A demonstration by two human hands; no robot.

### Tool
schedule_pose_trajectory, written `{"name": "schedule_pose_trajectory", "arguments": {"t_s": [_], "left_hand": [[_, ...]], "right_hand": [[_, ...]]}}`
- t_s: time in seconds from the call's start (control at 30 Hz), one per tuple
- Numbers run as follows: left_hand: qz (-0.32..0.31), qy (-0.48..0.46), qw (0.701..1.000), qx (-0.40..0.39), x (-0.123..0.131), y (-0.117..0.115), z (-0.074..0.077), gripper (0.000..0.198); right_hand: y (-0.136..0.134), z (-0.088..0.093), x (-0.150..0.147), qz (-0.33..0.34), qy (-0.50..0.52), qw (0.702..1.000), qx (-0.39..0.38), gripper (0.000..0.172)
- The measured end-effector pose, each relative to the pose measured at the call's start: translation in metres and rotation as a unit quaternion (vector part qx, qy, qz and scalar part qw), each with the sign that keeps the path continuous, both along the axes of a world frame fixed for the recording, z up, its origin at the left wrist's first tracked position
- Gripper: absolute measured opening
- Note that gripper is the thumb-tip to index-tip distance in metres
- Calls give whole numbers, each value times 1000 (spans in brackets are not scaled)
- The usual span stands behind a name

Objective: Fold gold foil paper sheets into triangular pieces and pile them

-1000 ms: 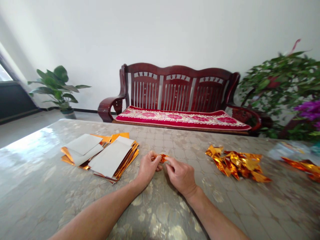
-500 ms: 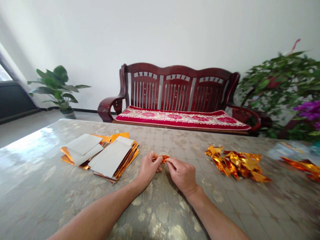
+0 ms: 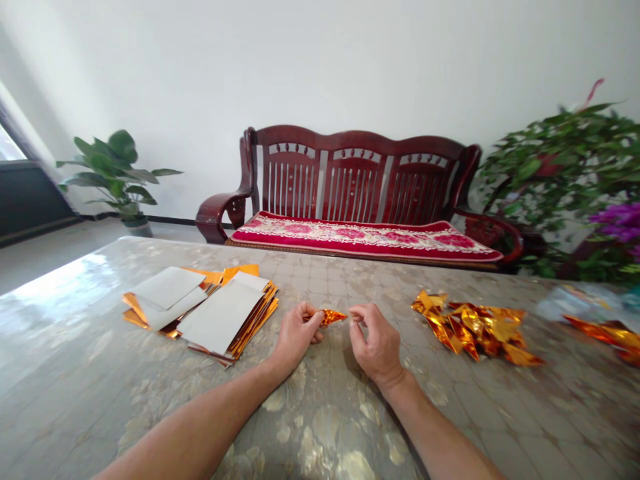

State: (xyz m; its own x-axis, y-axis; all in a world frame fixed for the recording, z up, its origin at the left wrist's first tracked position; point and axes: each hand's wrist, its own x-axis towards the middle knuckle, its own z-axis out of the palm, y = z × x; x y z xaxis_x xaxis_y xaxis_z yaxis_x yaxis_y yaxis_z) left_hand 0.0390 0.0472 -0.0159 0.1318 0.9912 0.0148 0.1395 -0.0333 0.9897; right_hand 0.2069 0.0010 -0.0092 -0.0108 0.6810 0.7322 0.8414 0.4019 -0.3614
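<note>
My left hand [image 3: 295, 337] rests on the patterned table [image 3: 320, 420] and pinches a small folded piece of gold foil paper [image 3: 334, 317] between thumb and fingers. The piece's pointed end sticks out to the right. My right hand [image 3: 377, 343] sits just to the right of it, a small gap away, with its fingers curled in and thumb against forefinger, holding nothing. A fanned stack of flat sheets [image 3: 220, 319], white side up with gold edges, lies left of my left hand. A pile of folded gold pieces [image 3: 475, 330] lies to the right of my right hand.
More gold foil [image 3: 610, 335] and a clear plastic wrapper [image 3: 575, 300] lie at the table's right edge. Behind the table stands a dark wooden bench [image 3: 360, 180] with a red cushion. Potted plants stand at the far left [image 3: 117, 173] and right [image 3: 565, 167].
My right hand has let go of the folded foil piece and drawn a little to the right. My left hand still pinches it in the same spot.
</note>
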Motion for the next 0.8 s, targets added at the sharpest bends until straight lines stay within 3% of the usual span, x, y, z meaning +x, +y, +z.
{"name": "schedule_pose_trajectory", "arguments": {"t_s": [0.13, 0.47, 0.57, 0.8], "left_hand": [[-3, -3, 1000, -8, 0, 1, 2, 20], [-53, -16, 998, -10, -6, 1, 7, 30], [-47, -30, 998, 1, -10, -2, 10, 37], [-11, 8, 1000, 23, -7, 0, 8, 28]], "right_hand": [[2, 1, 4, 46, -54, 997, -4, 28], [6, -5, 9, 50, -91, 994, 27, 21], [7, -5, 11, 39, -92, 994, 37, 18], [7, -5, 11, 38, -99, 993, 45, 18]]}}
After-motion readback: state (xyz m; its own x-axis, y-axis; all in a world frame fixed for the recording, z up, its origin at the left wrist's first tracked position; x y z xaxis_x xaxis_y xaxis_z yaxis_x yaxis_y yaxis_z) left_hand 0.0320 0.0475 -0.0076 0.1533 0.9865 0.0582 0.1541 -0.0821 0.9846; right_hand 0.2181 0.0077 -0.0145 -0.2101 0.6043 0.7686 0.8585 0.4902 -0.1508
